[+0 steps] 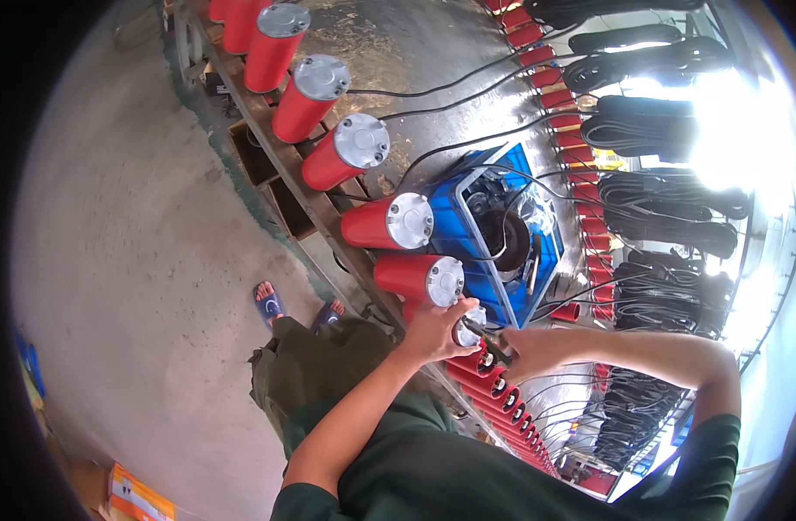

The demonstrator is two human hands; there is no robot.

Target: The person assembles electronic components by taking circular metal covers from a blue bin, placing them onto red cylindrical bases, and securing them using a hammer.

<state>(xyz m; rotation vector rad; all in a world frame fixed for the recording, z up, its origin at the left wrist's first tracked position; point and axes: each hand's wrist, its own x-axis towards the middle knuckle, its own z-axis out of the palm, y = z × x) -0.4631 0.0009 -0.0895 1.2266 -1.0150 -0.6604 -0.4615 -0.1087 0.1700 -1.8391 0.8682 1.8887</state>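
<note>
My left hand (434, 335) is closed around a silver end cap (472, 330) at the end of a red cylinder. Thumb and fingers sit on opposite sides of the cap. From the right, my right hand (535, 352) grips a dark hand tool (495, 346) whose tip reaches the cap; its exact kind is hard to make out, and the hand is slightly blurred. Just beyond is a red cylinder (405, 274) with its silver cap on. Nearer to me, a row of red cylinders (489, 384) shows open ends with pale fittings inside.
A blue crate (457, 227) with dark parts and a metal pot (512, 247) stands on the bench (419, 39). More capped red cylinders (304, 108) line the bench edge. Black cables cross toward coiled bundles (645, 130) hanging at the right. Boxes (252, 152) sit under the bench.
</note>
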